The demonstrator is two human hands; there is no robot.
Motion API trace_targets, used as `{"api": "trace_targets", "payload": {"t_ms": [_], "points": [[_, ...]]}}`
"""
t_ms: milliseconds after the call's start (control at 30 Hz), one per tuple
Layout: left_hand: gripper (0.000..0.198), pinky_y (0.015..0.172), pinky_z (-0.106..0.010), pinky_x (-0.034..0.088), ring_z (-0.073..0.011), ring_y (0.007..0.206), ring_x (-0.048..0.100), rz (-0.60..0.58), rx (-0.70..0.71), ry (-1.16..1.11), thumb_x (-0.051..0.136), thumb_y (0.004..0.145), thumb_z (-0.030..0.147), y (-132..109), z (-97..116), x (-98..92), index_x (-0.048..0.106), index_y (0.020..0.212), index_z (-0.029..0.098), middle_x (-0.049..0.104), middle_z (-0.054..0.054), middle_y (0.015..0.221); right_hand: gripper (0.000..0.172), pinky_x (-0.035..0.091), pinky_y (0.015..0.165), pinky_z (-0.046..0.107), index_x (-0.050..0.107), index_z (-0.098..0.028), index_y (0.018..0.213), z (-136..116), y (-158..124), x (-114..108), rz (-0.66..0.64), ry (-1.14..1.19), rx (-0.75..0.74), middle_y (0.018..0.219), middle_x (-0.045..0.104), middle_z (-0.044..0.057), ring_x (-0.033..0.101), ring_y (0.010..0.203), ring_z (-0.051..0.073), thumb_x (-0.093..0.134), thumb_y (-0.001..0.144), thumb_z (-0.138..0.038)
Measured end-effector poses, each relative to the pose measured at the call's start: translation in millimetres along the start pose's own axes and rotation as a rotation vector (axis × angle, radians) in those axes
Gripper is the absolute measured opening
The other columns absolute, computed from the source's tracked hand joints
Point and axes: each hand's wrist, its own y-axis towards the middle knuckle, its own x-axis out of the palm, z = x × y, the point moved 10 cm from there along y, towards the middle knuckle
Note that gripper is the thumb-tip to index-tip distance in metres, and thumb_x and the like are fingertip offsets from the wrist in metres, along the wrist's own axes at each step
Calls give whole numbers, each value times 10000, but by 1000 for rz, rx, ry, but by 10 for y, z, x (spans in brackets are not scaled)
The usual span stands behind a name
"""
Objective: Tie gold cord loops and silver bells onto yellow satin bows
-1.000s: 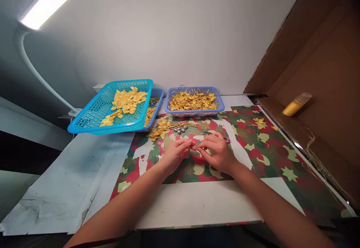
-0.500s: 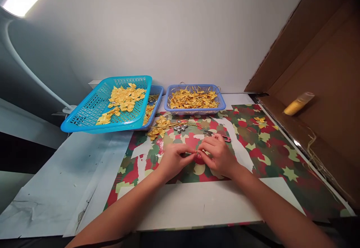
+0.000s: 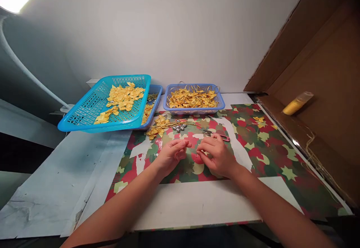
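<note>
My left hand (image 3: 171, 154) rests on the camouflage-patterned sheet (image 3: 261, 147), fingers curled and pinched together on something too small to make out. A short gap away, my right hand (image 3: 215, 154) is also pinched, thumb against fingertips. Just beyond the right hand lie small scissors with red handles (image 3: 218, 135). A cluster of silver bells (image 3: 180, 127) and a loose pile of yellow bows with gold threads (image 3: 159, 126) lie farther back on the sheet.
A tilted turquoise basket (image 3: 92, 109) holds yellow bows and overlaps a blue tray (image 3: 157, 90). Another blue tray (image 3: 194, 109) holds bows with gold loops. Cardboard wall (image 3: 323, 72) with a yellow tube (image 3: 297, 103) stands at the right. White wall behind.
My hands, touching fingertip to fingertip a moment ago, have drawn slightly apart. The view has shifted a little.
</note>
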Motion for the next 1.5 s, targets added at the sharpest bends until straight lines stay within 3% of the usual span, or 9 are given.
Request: {"api": "trace_targets", "payload": {"t_ms": [133,333,500,600,700,800,933,1167,1500], "points": [[411,438,-212,244,-46,449,311,35,-18,65,743,660,540,-16,1,-23,776,770,146,647,-32,623,156,307,759,339,554,-203,787,-138,-4,-48,47,10,-81,716,613,-8,509,657,133,479,895,-120],[187,537,-242,357,-136,592,530,-9,76,365,756,694,332,-103,98,82,798,735,154,726,-62,692,153,300,745,338,559,-197,793,-59,-14,-2,22,-26,-50,732,635,-7,513,666,133,482,904,-124],[217,480,-232,274,-93,491,405,-47,193,691,644,786,309,-139,171,163,770,744,136,664,-27,591,170,311,760,352,566,-196,789,-15,-24,73,-17,-36,5,750,643,5,524,679,145,466,912,-135],[227,473,-225,261,-88,488,382,-67,208,646,627,797,320,-153,194,195,734,726,132,603,-7,553,174,343,751,347,568,-199,775,81,-21,79,-18,99,134,740,628,-2,527,679,142,480,918,-152],[237,468,-219,286,-96,499,425,-84,133,438,635,787,358,-150,152,204,687,709,140,594,-5,586,114,395,669,305,580,-207,808,238,-44,114,-20,328,296,763,600,6,528,703,148,530,910,-205],[220,467,-212,307,-91,492,421,-65,73,254,648,761,357,-135,115,183,642,670,156,558,18,577,49,419,615,273,585,-208,856,297,-68,229,-108,487,355,827,582,17,521,736,149,588,882,-249],[184,506,-206,337,-90,520,415,-45,77,200,633,746,300,-117,112,164,601,627,164,513,39,556,63,408,585,248,558,-205,854,324,-104,339,-186,608,423,834,557,6,504,718,131,565,898,-250],[205,570,-219,359,-104,595,442,-59,93,225,598,801,313,-116,97,186,575,663,163,526,33,623,119,407,627,265,529,-200,777,283,-85,309,-147,585,407,787,549,-2,502,714,134,523,892,-167],[213,707,-281,391,-174,797,500,-77,263,433,486,866,270,-159,250,254,483,668,191,516,-20,780,159,398,682,302,470,-215,758,187,-46,206,-119,400,291,756,548,-5,493,711,150,489,897,-141]]}}
